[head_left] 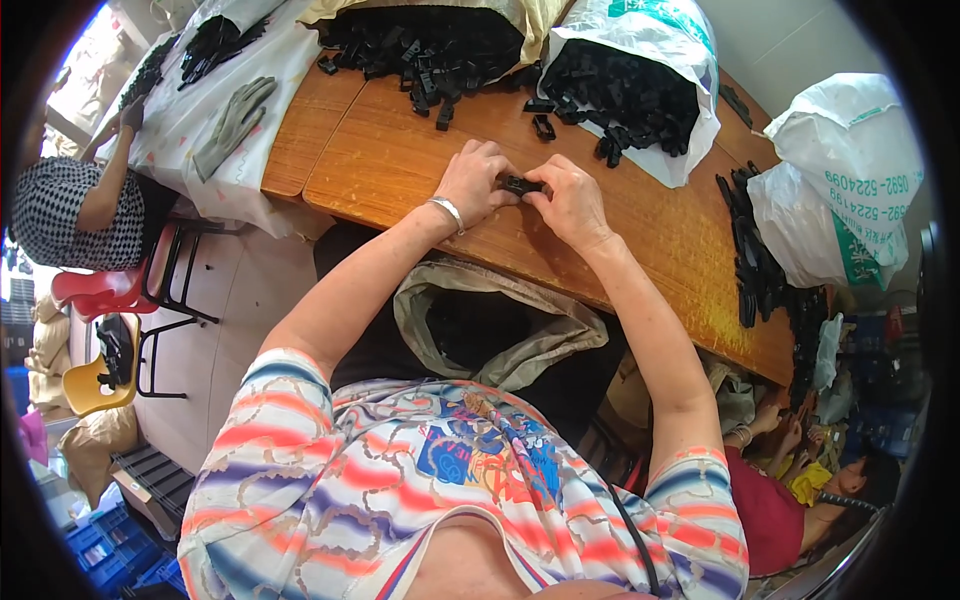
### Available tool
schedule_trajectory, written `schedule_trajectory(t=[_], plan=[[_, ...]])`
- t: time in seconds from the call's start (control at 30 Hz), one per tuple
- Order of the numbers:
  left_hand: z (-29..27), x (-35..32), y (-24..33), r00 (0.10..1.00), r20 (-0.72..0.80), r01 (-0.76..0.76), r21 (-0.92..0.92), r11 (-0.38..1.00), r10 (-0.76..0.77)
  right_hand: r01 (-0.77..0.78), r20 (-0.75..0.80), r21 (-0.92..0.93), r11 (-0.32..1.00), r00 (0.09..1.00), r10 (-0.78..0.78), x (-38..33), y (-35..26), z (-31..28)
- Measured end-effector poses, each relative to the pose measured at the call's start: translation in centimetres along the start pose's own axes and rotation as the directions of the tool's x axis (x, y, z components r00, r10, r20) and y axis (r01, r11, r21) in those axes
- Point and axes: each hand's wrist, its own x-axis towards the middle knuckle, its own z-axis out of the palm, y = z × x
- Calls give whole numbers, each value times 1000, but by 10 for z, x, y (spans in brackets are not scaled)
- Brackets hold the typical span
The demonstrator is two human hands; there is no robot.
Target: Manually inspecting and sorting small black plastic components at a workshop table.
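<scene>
My left hand (pixel 474 182) and my right hand (pixel 570 202) meet over the wooden table (pixel 400 165), both pinching one small black plastic part (pixel 521 185) between the fingertips. A silver bracelet (pixel 447 211) circles my left wrist. Beyond my hands lie loose black plastic parts (pixel 545 125), spilled from two open bags: a tan one (pixel 430 45) and a white one (pixel 630 85). An open grey-brown sack (pixel 490 320) sits in my lap below the table edge.
A grey glove (pixel 233 122) lies on a white cloth at the left, where another person (pixel 80 205) sits by a red stool (pixel 105 290). A white bag (pixel 850 180) and a row of black parts (pixel 755 265) are at the right. A second person (pixel 790 480) sits low right.
</scene>
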Motion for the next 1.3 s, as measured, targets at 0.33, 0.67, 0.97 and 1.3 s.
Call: schedule_trajectory(t=[0.33, 0.67, 0.97, 1.3], plan=[[0, 1, 1, 1000, 18, 19, -9, 1000, -19, 129, 120, -281, 951, 988, -98, -7, -3, 5], [-2, 2, -1, 998, 56, -25, 82, 996, 21, 36, -15, -133, 990, 999, -39, -17, -4, 19], [-44, 31, -54, 922, -379, 144, 140, 980, -81, 26, 138, 136, 990, 989, -45, -139, -70, 32], [-21, 27, -46, 959, -279, 76, 91, 993, -48, 17, -32, 185, 983, 999, -12, -98, -29, -7]])
